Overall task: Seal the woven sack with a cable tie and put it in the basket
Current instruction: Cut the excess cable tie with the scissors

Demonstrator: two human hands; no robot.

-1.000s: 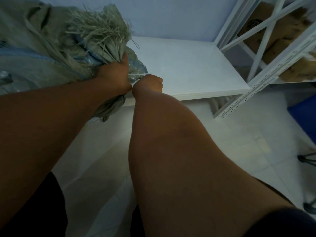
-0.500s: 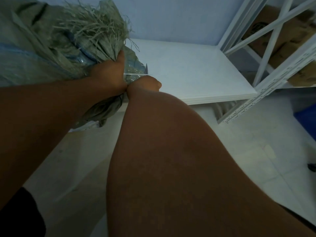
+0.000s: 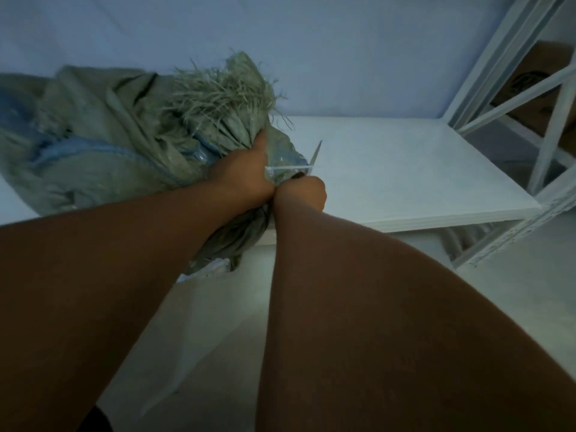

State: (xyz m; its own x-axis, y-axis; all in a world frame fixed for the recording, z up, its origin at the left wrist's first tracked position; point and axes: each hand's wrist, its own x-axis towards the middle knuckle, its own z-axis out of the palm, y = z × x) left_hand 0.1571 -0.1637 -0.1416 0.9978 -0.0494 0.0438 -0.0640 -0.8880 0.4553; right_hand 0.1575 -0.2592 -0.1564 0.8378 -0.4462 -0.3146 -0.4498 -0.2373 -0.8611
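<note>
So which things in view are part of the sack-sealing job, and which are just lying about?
Job:
- woven sack, neck gripped by left hand
- cable tie, held by right hand
- basket: not in view

Lying about:
- white board
- metal rack
- cardboard box

Grey-green woven sack (image 3: 109,145), frayed mouth bunched, lies slumped; a pale cable tie (image 3: 288,167) crosses its neck, tail pointing up.

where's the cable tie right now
Head view, centre: the cable tie runs across the bunched neck of the sack, from the left hand to just above the right hand, tail pointing up.
</note>
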